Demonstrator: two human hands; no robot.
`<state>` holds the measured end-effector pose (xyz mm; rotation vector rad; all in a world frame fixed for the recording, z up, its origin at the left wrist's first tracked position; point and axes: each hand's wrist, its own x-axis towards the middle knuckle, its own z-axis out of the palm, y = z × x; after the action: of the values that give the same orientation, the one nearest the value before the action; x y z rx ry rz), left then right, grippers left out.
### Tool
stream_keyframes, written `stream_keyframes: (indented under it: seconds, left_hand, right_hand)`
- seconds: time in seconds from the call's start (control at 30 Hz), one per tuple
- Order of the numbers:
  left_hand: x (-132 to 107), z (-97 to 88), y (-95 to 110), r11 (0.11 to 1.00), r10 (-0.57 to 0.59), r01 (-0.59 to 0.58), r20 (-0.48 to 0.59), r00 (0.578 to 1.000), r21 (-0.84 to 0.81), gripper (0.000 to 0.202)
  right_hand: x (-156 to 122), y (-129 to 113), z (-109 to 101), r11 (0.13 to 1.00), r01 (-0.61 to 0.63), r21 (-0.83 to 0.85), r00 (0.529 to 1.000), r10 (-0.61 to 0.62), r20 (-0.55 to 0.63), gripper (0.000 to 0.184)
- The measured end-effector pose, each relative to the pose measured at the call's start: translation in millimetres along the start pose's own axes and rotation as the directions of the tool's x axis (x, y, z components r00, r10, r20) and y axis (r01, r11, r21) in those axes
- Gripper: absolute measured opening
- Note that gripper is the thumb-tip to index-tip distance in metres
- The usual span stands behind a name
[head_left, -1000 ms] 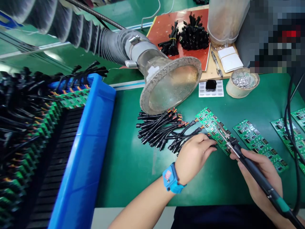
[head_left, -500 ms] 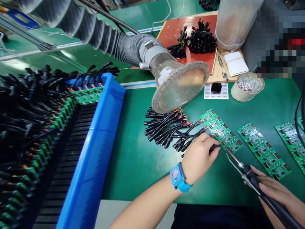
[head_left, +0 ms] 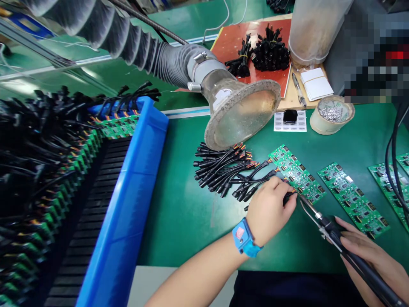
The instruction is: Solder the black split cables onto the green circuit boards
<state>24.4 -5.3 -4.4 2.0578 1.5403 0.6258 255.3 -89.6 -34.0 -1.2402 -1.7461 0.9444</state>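
My left hand (head_left: 271, 207), with a blue wrist strap (head_left: 245, 238), pinches a short black cable (head_left: 289, 196) at the lower left edge of a green circuit board (head_left: 298, 174). Other black cables join that board's left edge higher up. In my right hand (head_left: 367, 251) is a black-handled soldering iron (head_left: 338, 238), its tip at the board's edge beside the pinched cable's wire ends. A thin metal tube runs along the iron towards its tip. Left of the board lies a pile of black cables (head_left: 220, 168) with coloured wire ends. My fingers partly hide the held cable.
A fume extraction hood (head_left: 243, 115) hangs above the cable pile. At left stands a blue bin (head_left: 128, 187) of wired boards. More circuit boards (head_left: 353, 198) lie at right, under dangling black cords (head_left: 393, 162). Behind are a tape roll (head_left: 332, 115) holding metal bits and bundled cables (head_left: 271, 51).
My left hand has shifted slightly right and down with the cable. The soldering iron has moved a little left, its tip now closer to the pinched cable's wires.
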Motion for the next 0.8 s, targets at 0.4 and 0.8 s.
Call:
stream_keyframes:
  seconds: [0.4,0.8]
  left_hand:
    - [-1,5.4,1,0.989,0.036,-0.032,-0.026,0.999,0.143,0.009]
    - [-1,5.6,1,0.991,0.035,-0.03,-0.033,0.999,0.132,0.009]
  right_hand:
    - [11,-11,0,0.98,0.165,-0.108,0.986,-0.163,0.03,0.04]
    - [-7,2,0,1.0,0.015,-0.025,1.0,-0.015,-0.003,0.033]
